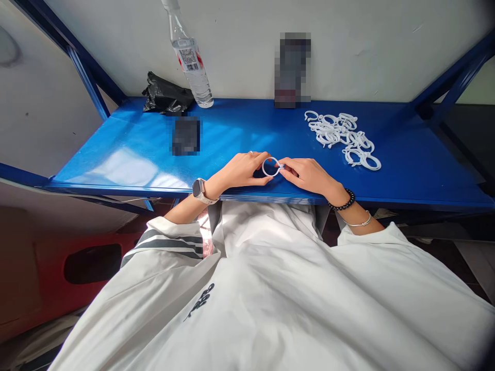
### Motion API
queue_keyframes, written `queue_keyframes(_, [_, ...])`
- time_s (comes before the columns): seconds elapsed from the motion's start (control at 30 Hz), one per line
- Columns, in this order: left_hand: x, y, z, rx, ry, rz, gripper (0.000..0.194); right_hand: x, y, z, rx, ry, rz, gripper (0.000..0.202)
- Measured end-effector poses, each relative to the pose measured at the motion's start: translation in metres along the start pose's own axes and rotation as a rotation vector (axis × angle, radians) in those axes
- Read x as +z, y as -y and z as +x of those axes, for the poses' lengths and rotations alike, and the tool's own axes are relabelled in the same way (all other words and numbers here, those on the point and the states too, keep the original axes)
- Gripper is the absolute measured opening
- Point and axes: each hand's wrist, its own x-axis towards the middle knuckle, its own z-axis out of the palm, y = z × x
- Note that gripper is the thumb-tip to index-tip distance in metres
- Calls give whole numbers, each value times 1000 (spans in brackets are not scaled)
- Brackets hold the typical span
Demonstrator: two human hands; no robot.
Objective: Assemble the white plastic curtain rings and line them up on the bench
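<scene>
A single white plastic ring (pixel 263 167) is held between my two hands near the front edge of the blue table (pixel 240 118). My left hand (pixel 247 169) has its fingers and thumb around the ring's left side. The fingertips of my right hand (pixel 305 172) pinch the small clasp on its right side. Behind and to the right of my right hand lies a loose pile of several white rings (pixel 328 135) with similar clasps, some overlapping.
A clear water bottle (pixel 197 77) stands at the back left beside a crumpled black plastic bag (pixel 166 95). A blurred dark object (pixel 186 135) lies in front of them. Another blurred dark object (pixel 292 69) is upright against the wall. Blue frame posts (pixel 87 82) rise at the sides.
</scene>
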Motion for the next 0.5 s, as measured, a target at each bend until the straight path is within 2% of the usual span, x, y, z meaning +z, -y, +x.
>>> queue_keyframes(0.5, [1,1,0,6,-26,7,49,2,-2,0,-26,-7,-40,35])
